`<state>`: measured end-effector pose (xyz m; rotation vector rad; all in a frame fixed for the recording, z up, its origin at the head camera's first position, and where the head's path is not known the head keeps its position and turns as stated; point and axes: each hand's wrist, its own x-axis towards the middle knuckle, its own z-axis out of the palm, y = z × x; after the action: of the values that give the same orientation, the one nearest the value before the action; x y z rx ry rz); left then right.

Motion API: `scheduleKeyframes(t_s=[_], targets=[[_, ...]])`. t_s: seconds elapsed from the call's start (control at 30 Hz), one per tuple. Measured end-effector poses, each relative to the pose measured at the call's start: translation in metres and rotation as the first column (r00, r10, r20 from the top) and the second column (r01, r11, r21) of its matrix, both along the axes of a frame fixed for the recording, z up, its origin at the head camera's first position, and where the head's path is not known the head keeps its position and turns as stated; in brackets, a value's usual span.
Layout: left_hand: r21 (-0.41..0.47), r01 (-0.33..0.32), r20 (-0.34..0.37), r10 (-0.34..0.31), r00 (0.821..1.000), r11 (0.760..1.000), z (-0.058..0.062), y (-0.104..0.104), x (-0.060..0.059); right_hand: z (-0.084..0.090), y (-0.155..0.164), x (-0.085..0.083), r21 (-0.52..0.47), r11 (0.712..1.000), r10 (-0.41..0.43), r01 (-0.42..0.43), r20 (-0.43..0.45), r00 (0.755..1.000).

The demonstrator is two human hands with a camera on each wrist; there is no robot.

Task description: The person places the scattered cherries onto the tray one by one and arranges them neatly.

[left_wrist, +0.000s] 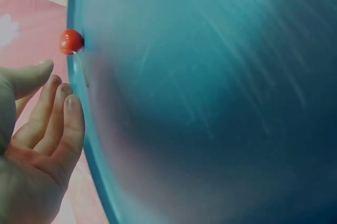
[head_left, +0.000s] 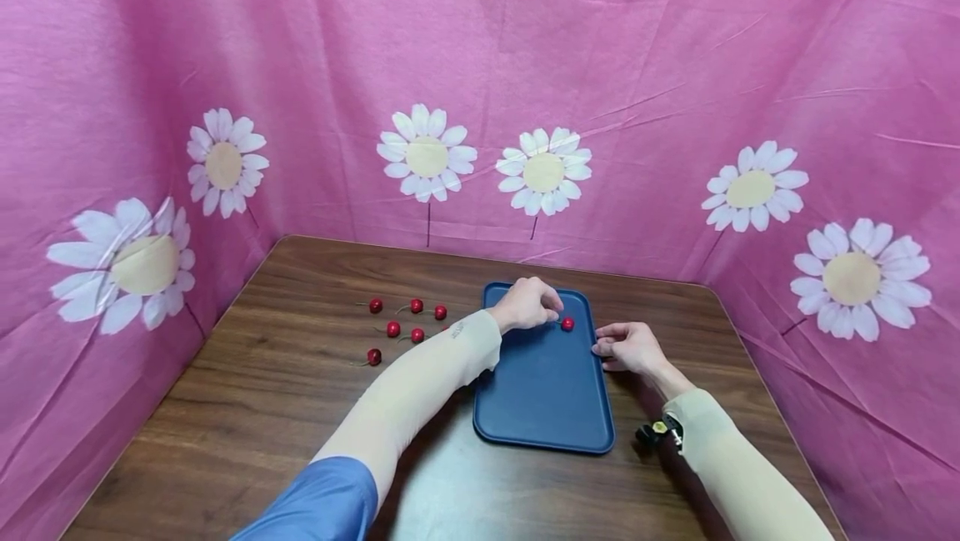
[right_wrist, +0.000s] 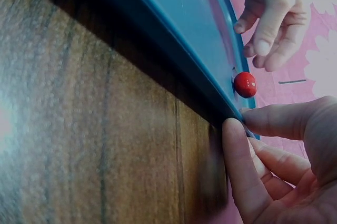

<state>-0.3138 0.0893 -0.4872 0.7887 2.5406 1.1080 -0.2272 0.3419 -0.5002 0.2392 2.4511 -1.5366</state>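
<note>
Looking nearest first: the sleeves fill the lower middle and lower right of the head view, with a small black clip on the worktop (head_left: pixel 300 391) by the right cuff.
Right hand: the right hand (head_left: pixel 628 348) sits at the tray's right edge, right of centre; its fingers (right_wrist: pixel 239 166) are bent and press against the rim of the blue tray (head_left: pixel 543 391), thumb and forefinger at the lip, holding nothing else.
Left hand: the left hand (head_left: pixel 527 304) hovers over the tray's far end, just above centre; its fingers (left_wrist: pixel 63 124) are loosely bent and hold nothing.
Cherry on the tray: one red cherry (head_left: pixel 567 323) lies in the far right part of the tray close to the rim, its stem pointing back toward the left fingertips, just beside them and apart from the right hand's.
Loose cherries: further cherries (head_left: pixel 392 328) are scattered on the wood left of the tray, centre left of the frame.
Backdrop: pink daisy-print cloth (head_left: pixel 480 66) fills the top.
Risk: I judge that the round cherry could roll along the smooth tray or over its low rim if the right hand nudges the tray; a sleeve sweeping back could scatter the loose ones.
</note>
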Motion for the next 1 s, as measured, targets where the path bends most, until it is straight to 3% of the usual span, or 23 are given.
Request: scheduleKeyframes(t_s=[0.37,1.0], targets=[[0.018,0.063,-0.007,-0.063,0.998,0.998,0.014,-0.009,0.008,0.001,0.001,0.0,0.002,1.0,0.001,-0.001,0.013,1.0],[0.019,0.168,-0.053,-0.166,0.985,0.986,0.02,-0.045,0.013,0.0,0.002,0.001,-0.046,0.999,0.012,-0.011,0.021,1.0]])
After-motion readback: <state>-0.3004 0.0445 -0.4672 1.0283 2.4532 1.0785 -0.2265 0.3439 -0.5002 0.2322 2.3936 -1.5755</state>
